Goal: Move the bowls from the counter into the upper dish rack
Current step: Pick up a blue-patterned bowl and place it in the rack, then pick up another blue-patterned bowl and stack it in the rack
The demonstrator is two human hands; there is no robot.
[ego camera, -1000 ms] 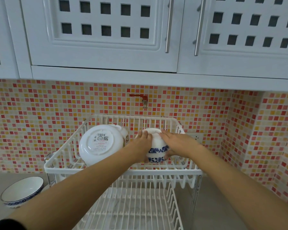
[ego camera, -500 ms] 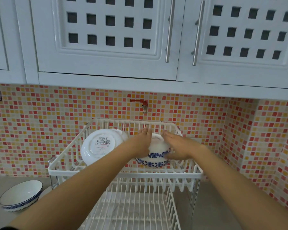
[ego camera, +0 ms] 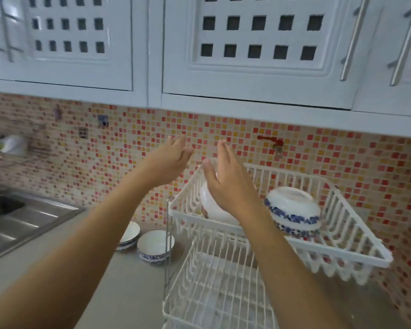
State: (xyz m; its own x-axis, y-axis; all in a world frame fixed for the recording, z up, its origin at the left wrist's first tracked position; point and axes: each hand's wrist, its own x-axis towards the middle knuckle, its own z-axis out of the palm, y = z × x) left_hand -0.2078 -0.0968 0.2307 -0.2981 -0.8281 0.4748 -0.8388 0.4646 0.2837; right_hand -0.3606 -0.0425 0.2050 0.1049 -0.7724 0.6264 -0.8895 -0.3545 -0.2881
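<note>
A white bowl with blue pattern (ego camera: 293, 211) lies upside down in the upper dish rack (ego camera: 337, 252), toward its right. A larger white bowl (ego camera: 211, 205) leans on edge at the rack's left, partly hidden behind my right hand (ego camera: 226, 184). My right hand is open, fingers spread, in front of the rack's left end. To the left of the rack, my left hand (ego camera: 170, 160) hovers open in the air. Two more blue-rimmed bowls stand upright on the counter: one (ego camera: 155, 245) beside the rack's leg, one (ego camera: 129, 235) just left of it.
The lower rack tier (ego camera: 214, 290) sits beneath the upper one. A steel sink (ego camera: 14, 217) with drainboard lies at the left. White cabinets (ego camera: 254, 51) hang overhead. A mosaic tile wall (ego camera: 119, 167) backs the grey counter (ego camera: 119, 288).
Both hands have let go of the blue-patterned bowl, which stays upside down in the upper rack. They lifted and swung left, and my view turned left, showing the sink and a second counter bowl.
</note>
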